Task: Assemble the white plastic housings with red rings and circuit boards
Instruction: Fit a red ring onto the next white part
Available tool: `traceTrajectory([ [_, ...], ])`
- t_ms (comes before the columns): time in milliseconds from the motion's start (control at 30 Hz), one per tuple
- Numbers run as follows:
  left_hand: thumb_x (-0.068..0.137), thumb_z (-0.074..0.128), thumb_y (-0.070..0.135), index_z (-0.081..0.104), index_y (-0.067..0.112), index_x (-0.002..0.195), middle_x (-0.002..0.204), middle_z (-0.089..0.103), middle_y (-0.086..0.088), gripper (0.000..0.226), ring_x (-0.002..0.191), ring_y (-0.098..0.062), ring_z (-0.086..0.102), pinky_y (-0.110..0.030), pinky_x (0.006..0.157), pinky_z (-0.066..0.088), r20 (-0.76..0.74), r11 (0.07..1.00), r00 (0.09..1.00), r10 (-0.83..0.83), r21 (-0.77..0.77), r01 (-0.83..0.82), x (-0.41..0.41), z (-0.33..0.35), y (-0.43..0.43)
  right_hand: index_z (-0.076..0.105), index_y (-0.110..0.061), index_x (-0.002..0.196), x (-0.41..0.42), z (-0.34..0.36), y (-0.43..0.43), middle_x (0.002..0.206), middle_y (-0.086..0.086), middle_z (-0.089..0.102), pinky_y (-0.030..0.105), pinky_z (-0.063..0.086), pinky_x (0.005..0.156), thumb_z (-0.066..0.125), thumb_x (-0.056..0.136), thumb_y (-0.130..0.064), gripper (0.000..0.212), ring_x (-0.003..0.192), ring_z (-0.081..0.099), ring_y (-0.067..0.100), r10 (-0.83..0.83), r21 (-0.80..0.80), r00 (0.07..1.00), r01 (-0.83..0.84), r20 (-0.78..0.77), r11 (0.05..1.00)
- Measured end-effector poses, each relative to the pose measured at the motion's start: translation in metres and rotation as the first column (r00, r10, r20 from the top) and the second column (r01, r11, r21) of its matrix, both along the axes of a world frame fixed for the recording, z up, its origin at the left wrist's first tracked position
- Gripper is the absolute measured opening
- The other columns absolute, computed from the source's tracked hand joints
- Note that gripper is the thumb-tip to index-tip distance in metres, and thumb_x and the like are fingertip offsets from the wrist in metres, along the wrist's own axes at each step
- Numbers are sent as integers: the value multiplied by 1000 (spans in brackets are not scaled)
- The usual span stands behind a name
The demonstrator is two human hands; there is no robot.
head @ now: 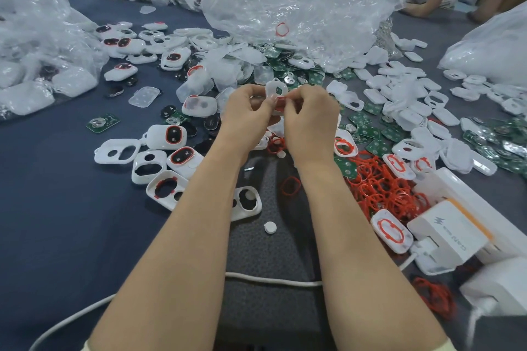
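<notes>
Both hands meet above the worktop (57, 208): the left hand (246, 111) and right hand (310, 117) each keep a pinching grip on one white housing (275, 90). A red ring (281, 101) shows between their fingertips

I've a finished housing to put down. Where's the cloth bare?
Bare cloth lies left of the left arm, between the housings and the cable. Ahead and to the right, boards, red rings and chargers crowd it.
</notes>
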State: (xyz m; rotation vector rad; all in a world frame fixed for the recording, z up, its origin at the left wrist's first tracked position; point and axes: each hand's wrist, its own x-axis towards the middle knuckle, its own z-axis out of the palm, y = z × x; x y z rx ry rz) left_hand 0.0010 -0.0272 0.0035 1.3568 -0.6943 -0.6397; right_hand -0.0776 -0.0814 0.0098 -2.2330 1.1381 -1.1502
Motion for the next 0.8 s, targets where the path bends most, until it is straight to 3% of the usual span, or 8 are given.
traceTrajectory([
  [200,94,61,6,54,-1,116,99,71,-14,24,82,-12,69,-24,82,57,-29,999,999,-42,7,42,-1,-1,-1,68,-1,94,-1,-2,-2,96,12,64,19,30,68,52,92,-7,18,86,55,20,-22,-9,999,22,24,1000],
  [300,94,59,3,55,1,109,92,71,-10,16,81,-14,69,-28,84,58,-60,999,997,-40,-12,39,0,-1,-1,69,-1,91,0,-4,-3,94,13,65,20,33,69,54,90,-6,15,84,57,21,5,16,998,-6,58,1000],
  [433,94,55,-1,55,9,96,79,70,-1,10,70,-7,69,-22,77,58,-140,998,989,-38,-50,31,3,-1,0,69,-2,89,-1,-3,-4,90,13,67,27,44,77,59,89,-6,11,85,61,24,43,56,990,-51,131,997],
  [567,95,52,-4,53,9,94,78,69,0,13,62,-3,68,-17,70,57,-181,997,983,-19,-71,7,3,-1,-1,68,-4,88,-1,-3,-3,90,10,67,20,43,74,62,88,-8,7,81,61,19,64,59,984,-74,169,996],
  [667,96,50,-3,54,6,101,82,70,-1,11,67,-3,70,-15,66,55,-220,995,975,-32,-97,10,4,1,-1,68,-11,94,-4,-3,-7,87,0,66,13,45,72,63,90,-18,9,76,59,8,99,244,970,-153,222,958],
  [733,96,51,-3,55,7,101,84,71,-2,12,69,-5,70,-17,68,56,-242,994,969,-46,-107,20,6,1,0,68,-18,89,-8,-2,-12,82,1,68,27,53,76,60,93,-20,10,74,62,11,187,404,946,-285,264,869],
  [800,96,51,-3,56,7,100,82,71,-4,12,68,-7,70,-18,69,56,-262,992,963,-62,-119,32,6,2,2,67,-20,85,-9,-2,-14,82,4,70,38,56,82,59,94,-18,13,77,66,17,232,455,930,-344,285,821],
])
